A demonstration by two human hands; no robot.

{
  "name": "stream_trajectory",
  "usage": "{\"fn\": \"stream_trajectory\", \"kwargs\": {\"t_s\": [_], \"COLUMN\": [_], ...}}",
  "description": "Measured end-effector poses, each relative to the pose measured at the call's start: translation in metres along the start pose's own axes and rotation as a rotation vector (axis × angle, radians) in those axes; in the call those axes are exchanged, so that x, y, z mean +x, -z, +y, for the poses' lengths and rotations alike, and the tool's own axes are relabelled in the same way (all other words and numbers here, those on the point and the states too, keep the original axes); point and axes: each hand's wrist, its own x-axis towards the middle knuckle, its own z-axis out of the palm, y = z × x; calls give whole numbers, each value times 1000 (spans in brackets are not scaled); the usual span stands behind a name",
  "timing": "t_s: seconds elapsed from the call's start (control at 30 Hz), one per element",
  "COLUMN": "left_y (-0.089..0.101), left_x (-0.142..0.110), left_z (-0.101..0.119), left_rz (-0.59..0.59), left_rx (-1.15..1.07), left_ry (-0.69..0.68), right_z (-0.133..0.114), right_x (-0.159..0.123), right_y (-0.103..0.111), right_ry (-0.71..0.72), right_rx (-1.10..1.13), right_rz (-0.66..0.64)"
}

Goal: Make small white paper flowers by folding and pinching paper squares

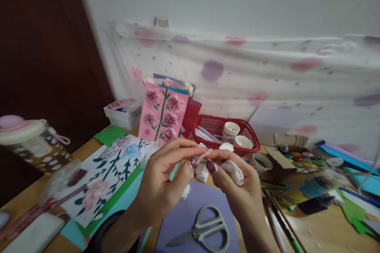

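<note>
Head view: left hand (160, 180), right hand (241, 189), grip pinched on white tissue (203, 154); red basket (254, 140), cups (231, 129) inside.

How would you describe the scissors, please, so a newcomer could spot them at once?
On the table, find the purple sheet at bottom centre. The scissors lie on it, tip pointing left. A grey blade and pale looped handles set them apart from the white paper held above.

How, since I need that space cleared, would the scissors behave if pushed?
The scissors would probably slide rather than roll, lying flat. The purple sheet beneath looks thin and might shift along. The metal-looking blade should stay stiff.
</note>
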Motion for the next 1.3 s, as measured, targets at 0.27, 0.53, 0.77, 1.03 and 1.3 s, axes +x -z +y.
{"fn": "stream_trajectory", "kwargs": {"t_s": [0.27,0.53,0.77,1.03,1.3], "left_y": [-4,-2,-1,-2,-5], "left_x": [-4,-5,-4,-5,-5], "left_z": [-1,-3,-5,-3,-1], "left_rz": [-5,-45,-50,-43,-22], "left_rx": [23,-75,-149,-76,-45], "left_ry": [-15,49,75,58,45], "right_z": [2,3,-1,-2,2], "right_x": [1,1,0,1,2], "right_y": [-3,-1,-1,-2,1], "right_ry": [-33,-6,17,1,18], "right_rx": [50,38,47,70,17], "right_rz": [65,49,13,51,59]}}
